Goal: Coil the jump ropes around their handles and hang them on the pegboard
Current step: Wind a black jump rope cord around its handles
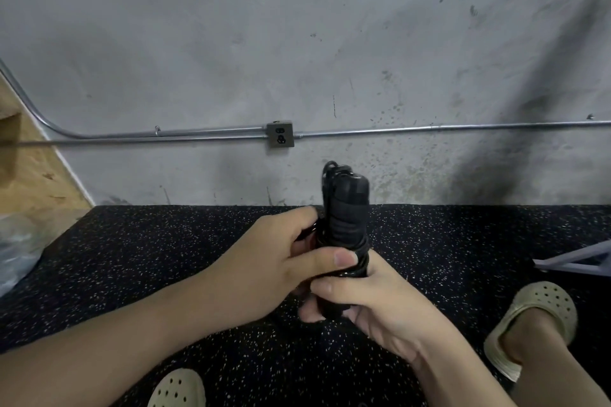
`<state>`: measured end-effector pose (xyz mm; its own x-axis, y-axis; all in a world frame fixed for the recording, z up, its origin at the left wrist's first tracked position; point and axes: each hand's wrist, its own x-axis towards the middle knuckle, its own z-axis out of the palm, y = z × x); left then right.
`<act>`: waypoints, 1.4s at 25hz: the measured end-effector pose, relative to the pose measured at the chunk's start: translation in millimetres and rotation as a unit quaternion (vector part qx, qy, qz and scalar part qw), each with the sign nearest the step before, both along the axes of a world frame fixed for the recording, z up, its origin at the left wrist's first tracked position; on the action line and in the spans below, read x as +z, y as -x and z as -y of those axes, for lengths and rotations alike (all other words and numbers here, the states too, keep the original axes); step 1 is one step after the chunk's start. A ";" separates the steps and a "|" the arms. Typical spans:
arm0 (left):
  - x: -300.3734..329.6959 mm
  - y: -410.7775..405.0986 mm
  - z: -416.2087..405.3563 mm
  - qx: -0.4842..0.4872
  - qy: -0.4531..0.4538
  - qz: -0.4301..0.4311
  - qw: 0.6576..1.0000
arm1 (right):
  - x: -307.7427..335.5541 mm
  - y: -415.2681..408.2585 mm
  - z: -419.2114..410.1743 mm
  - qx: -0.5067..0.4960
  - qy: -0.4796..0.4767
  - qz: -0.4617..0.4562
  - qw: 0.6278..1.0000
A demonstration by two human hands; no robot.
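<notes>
A black jump rope (347, 208) stands upright in front of me, its cord coiled around the two handles held together. My left hand (264, 268) grips the bundle from the left, with the thumb lying across the coils. My right hand (373, 304) grips the lower end of the handles from the right, fingers wrapped around them. The handle tops stick up above both hands. No pegboard is in view.
A black speckled rubber floor (165, 258) runs up to a grey concrete wall with a metal conduit and an outlet box (280, 134). Wooden boards (29, 175) lean at the left, a plastic bag (16, 251) lies below them. My feet wear beige clogs (532, 324).
</notes>
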<state>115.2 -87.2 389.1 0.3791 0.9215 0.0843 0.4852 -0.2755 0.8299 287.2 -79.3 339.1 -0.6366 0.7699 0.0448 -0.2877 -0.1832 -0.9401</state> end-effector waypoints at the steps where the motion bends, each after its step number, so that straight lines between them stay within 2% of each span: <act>1: -1.0 0.2 -0.2 0.007 -0.004 -0.002 1.000 | -2.0 0.8 -0.8 0.006 0.024 -0.011 1.000; 4: -4.4 5.8 -6.3 0.078 -0.034 -0.110 0.990 | -6.5 8.1 -1.9 -0.064 -0.003 0.021 0.998; 7: -0.8 7.9 -9.9 0.126 -0.020 -0.172 0.977 | -9.3 13.2 -3.7 -0.115 -0.028 -0.007 0.993; 11: 1.2 3.9 -11.1 0.152 -0.055 -0.164 0.973 | -12.0 15.1 -6.6 -0.141 -0.056 0.003 0.988; 17: -6.5 -1.6 -4.0 0.143 -0.108 -0.151 0.972 | -22.4 16.3 -13.4 -0.187 -0.078 0.027 0.979; 22: -9.5 -7.1 5.1 0.149 -0.121 -0.183 0.964 | -30.6 18.8 -18.7 -0.264 -0.114 0.090 0.953; 26: -12.2 -2.6 1.3 0.152 -0.167 -0.244 0.943 | -34.0 35.7 -7.0 -0.345 -0.118 0.114 0.924; 28: -12.8 5.0 -2.4 0.148 -0.156 -0.236 0.948 | -31.0 36.9 -3.6 -0.325 -0.111 0.128 0.931; 30: -11.3 11.8 -3.5 0.132 -0.138 -0.192 0.963 | -23.5 27.3 -5.6 -0.251 -0.108 0.121 0.954; 33: -5.8 17.4 -0.8 0.066 -0.098 -0.066 0.991 | -16.9 9.4 -8.3 -0.072 -0.030 0.013 0.997; 35: -6.7 19.4 0.4 0.013 -0.091 -0.028 0.995 | -19.3 8.6 -4.6 0.036 0.047 -0.082 0.995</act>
